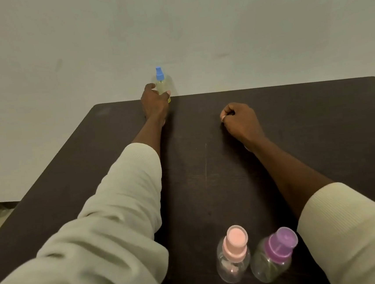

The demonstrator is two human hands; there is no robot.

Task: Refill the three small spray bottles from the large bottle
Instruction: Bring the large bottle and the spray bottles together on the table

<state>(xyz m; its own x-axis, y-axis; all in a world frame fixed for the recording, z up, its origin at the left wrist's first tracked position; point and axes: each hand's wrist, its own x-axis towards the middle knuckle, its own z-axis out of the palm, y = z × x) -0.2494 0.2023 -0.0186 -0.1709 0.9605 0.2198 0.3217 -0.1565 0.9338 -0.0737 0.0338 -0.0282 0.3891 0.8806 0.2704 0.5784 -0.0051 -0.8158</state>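
Gripping blue-capped bottle (162,84) at table's far edge, left hand (155,101), right hand (239,120) fisted, empty, well apart

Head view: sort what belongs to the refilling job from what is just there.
Job: blue-capped bottle, gripped by left hand at the table's far edge; pink-capped bottle; purple-capped bottle; right hand, fisted, empty.
Just there: dark table; wall.

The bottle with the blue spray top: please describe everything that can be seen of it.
The bottle with the blue spray top is small and clear, plastic by its look, with yellowish contents. It stands upright at the far edge of the dark table, near the pale wall. The left hand grips its body, with fingers curled round it. Its lower part is hidden by the hand.
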